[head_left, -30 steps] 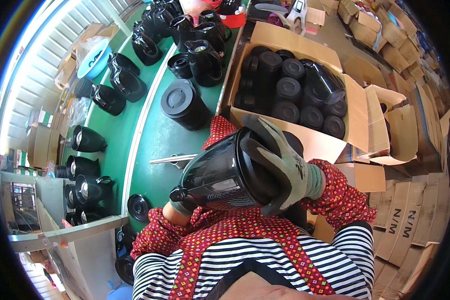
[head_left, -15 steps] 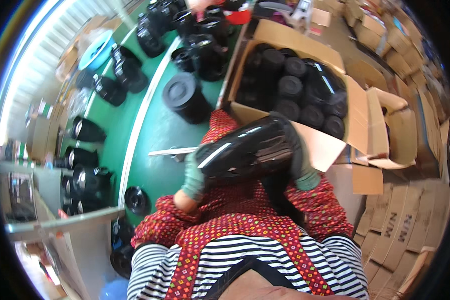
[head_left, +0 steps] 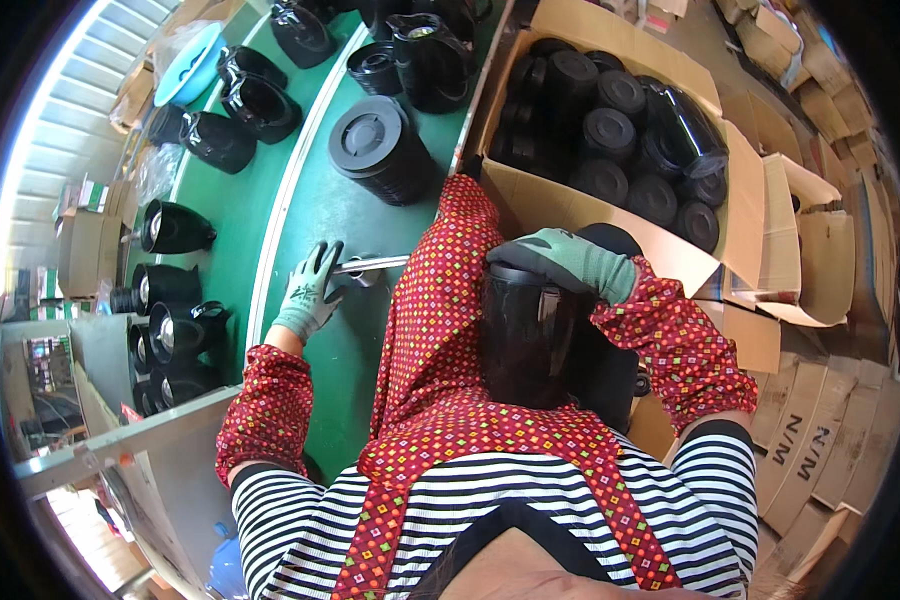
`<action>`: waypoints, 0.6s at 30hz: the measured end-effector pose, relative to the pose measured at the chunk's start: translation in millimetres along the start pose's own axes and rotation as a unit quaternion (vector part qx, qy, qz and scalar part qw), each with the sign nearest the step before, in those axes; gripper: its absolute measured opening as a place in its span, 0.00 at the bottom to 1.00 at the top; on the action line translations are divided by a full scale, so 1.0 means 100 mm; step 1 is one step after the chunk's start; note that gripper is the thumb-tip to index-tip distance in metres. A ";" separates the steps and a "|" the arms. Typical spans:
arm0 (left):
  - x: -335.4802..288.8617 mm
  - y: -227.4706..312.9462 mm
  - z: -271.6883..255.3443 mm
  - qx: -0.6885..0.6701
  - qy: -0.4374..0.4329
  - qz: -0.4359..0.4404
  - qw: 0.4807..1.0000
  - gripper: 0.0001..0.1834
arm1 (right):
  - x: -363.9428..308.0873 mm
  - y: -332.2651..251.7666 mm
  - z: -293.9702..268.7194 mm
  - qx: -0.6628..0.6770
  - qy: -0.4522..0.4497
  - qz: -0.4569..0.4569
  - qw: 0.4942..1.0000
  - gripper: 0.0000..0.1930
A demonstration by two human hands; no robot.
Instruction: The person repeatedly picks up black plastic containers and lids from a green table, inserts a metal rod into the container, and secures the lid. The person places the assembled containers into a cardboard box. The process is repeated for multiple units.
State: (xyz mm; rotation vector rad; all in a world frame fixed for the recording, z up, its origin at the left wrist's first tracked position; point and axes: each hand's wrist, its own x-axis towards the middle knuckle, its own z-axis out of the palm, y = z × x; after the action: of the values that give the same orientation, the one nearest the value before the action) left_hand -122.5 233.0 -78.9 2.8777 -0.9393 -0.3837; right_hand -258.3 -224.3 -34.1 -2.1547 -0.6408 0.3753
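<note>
A glossy black cylindrical vessel stands upright against my lap, with a dark rim at its top. My right hand, in a grey-green glove, is closed over that rim from above. To the left, my gloved left hand is at the green bench with its fingers apart. It is at the near end of a metal rod tool with a ring-shaped part; the rod's left end is hidden by the hand. Beyond the tool is a stack of matte black round lids or bases.
An open carton to the right holds several black cylindrical parts. Black jugs stand at the bench's far end; more line its left side. A blue basin is at far left. Flattened cartons lie at right.
The black vessel has gone from tilted sideways between both hands to upright on my lap. My left hand has let go of it and moved left to the metal tool.
</note>
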 end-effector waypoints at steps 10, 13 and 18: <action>-0.17 1.13 -1.10 -0.366 0.077 -0.017 0.927 0.31 | 0.04 -0.47 -0.28 0.115 0.126 0.134 0.976 0.20; -0.09 1.64 -1.59 -0.281 0.115 0.044 0.952 0.25 | 0.23 -0.71 -0.57 -0.233 0.317 -0.074 0.916 0.23; 0.25 2.12 -2.01 -0.342 0.021 0.222 0.913 0.36 | 0.49 -0.30 -0.71 -0.085 0.222 -0.121 0.964 0.25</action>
State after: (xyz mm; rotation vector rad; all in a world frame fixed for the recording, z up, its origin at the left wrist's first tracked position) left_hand -170.1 48.7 144.4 1.9726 -1.1301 -0.4804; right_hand -193.8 -227.0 31.0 -2.1847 -0.6810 -0.3001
